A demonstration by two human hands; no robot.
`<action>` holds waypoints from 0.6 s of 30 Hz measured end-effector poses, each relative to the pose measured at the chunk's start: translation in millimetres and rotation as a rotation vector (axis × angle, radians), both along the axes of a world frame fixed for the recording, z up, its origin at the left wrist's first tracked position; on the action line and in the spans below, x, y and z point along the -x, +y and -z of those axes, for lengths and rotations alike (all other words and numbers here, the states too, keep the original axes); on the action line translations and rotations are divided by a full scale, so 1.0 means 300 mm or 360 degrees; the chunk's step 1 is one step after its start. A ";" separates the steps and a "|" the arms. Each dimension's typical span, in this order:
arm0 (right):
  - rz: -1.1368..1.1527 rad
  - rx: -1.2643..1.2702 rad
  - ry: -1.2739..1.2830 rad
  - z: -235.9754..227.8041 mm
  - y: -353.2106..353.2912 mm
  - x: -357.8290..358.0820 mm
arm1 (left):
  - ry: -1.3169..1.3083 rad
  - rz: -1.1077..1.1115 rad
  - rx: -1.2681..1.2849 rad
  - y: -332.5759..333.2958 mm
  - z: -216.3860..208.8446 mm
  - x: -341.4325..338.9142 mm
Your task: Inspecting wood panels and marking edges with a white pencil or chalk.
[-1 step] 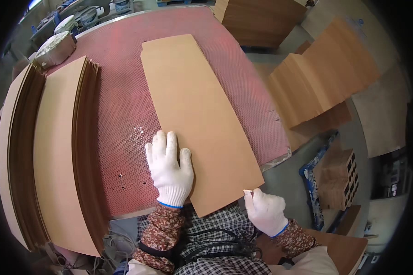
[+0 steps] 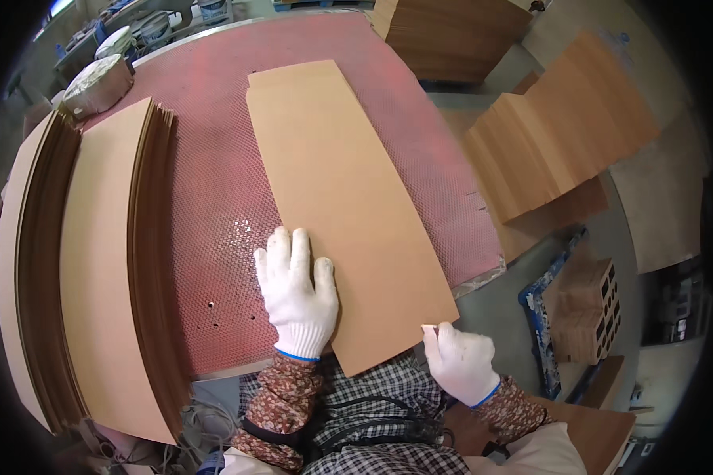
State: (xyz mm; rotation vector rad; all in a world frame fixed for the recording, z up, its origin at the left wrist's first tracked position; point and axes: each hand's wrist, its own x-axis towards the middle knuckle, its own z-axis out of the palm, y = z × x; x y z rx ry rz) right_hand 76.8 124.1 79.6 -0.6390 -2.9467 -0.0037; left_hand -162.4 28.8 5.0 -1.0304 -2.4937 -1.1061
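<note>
Brown board (image 2: 341,174) lies lengthwise on pink textured table (image 2: 214,198), near end overhanging. Left hand (image 2: 297,293): fingers extended, laid across the board's left edge. Right hand (image 2: 461,364): fingers curled closed beside near right corner; cannot tell what they grip.

Over there the one camera, worn on the head, looks down from above the near edge of the table (image 2: 214,182), close in, and faces across to the far edge.
</note>
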 end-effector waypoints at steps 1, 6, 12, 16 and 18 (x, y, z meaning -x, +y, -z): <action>-0.0214 -0.0298 0.0005 0.008 0.025 0.041 | 0.0000 -0.0007 0.0022 -0.001 -0.001 0.000; 0.0174 0.0194 -0.0157 0.031 0.179 0.283 | -0.0086 -0.0009 0.0054 -0.008 -0.014 -0.009; 0.0176 0.0030 -0.0285 0.062 0.427 0.743 | -0.0152 0.0032 0.0056 -0.016 -0.019 -0.014; 0.0222 0.0011 -0.0330 0.054 0.559 1.037 | -0.0246 0.0057 0.0065 -0.020 -0.028 -0.016; 0.0153 0.0005 -0.0414 0.039 0.619 1.145 | -0.0261 0.0071 0.0052 -0.022 -0.035 -0.010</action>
